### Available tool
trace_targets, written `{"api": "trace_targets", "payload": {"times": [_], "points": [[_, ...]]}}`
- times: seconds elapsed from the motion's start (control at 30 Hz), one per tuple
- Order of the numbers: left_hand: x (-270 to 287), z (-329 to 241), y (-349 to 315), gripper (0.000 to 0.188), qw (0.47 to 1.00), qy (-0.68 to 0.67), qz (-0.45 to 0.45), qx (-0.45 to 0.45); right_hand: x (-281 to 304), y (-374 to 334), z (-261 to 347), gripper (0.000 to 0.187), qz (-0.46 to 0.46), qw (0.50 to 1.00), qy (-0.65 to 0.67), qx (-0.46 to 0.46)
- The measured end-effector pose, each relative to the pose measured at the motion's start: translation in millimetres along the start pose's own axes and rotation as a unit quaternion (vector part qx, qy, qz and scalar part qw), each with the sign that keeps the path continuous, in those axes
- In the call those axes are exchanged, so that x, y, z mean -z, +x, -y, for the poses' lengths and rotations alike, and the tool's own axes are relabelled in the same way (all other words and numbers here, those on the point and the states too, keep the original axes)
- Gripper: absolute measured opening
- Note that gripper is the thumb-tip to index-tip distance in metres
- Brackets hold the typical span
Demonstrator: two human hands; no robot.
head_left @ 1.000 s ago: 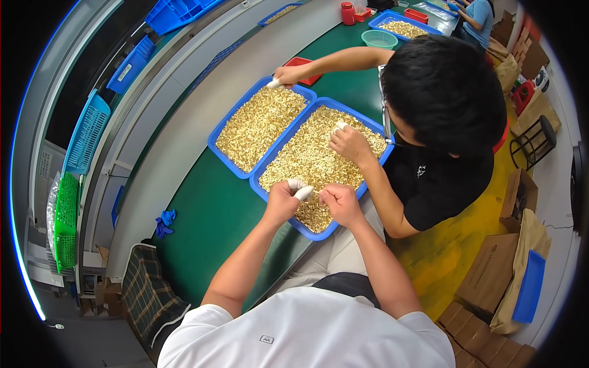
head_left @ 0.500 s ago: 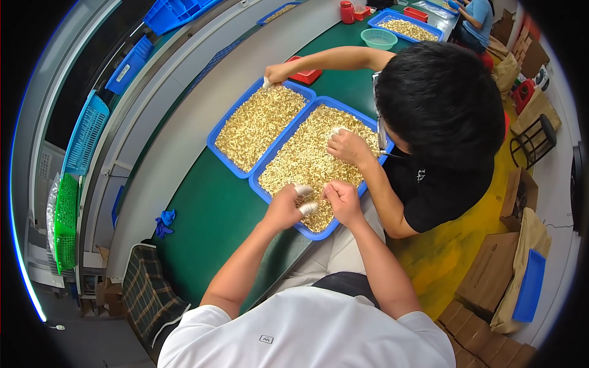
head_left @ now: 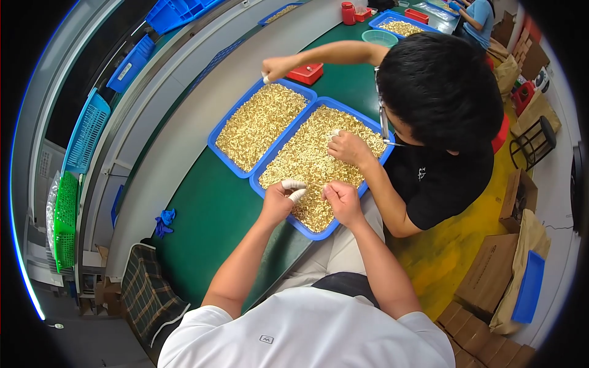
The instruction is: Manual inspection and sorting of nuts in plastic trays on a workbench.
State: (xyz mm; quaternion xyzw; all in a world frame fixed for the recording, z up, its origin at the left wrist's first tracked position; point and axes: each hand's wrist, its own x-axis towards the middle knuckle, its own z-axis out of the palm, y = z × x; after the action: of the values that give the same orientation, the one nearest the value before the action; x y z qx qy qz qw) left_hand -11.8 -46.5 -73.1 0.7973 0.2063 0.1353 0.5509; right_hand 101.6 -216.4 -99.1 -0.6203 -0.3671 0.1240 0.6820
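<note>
Two blue trays, a near one [head_left: 318, 235] and a far one [head_left: 222, 159], hold heaps of small gold-coloured pieces [head_left: 300, 144], too small to name. My left hand [head_left: 280, 201], with white covers on thumb and forefinger, is over the near tray's front left part. Its two covered tips are brought close together; what lies between them cannot be made out. Beside it, my right hand [head_left: 343, 201] is closed, thumb against curled fingers, above the same pieces. Whatever it pinches is hidden.
A co-worker in black [head_left: 438, 178] leans in from the right, one hand [head_left: 348, 147] at the near tray's pieces, the other [head_left: 276, 69] above the far tray's rim. A red box [head_left: 305, 73], a green basin [head_left: 380, 38] and blue gloves [head_left: 164, 222] rest on the green table [head_left: 202, 211].
My left hand has drawn slightly back and left, its thumb and forefinger closing toward each other. My right hand stays nearly still. The co-worker's far hand has lifted off the far tray, toward the red box.
</note>
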Motion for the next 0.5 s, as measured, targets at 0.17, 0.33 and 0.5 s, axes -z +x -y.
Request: {"api": "trace_targets", "payload": {"times": [0.17,0.33,0.5], "points": [[1.0,-14.8,-0.4,0.014,0.982,-0.184,-0.015,0.049,1.8,-0.5,-2.0,0.026,-0.002,1.0,-0.004,0.013],[0.1,-16.3,3.1,0.012,0.979,-0.197,0.028,0.032,1.5,-0.7,-1.9,0.027,0.019,1.0,0.015,-0.006],[0.4,-16.6,3.5,0.011,0.981,-0.187,0.037,0.034,-0.3,-0.9,-2.1,0.027,0.02,1.0,0.016,0.001]]}}
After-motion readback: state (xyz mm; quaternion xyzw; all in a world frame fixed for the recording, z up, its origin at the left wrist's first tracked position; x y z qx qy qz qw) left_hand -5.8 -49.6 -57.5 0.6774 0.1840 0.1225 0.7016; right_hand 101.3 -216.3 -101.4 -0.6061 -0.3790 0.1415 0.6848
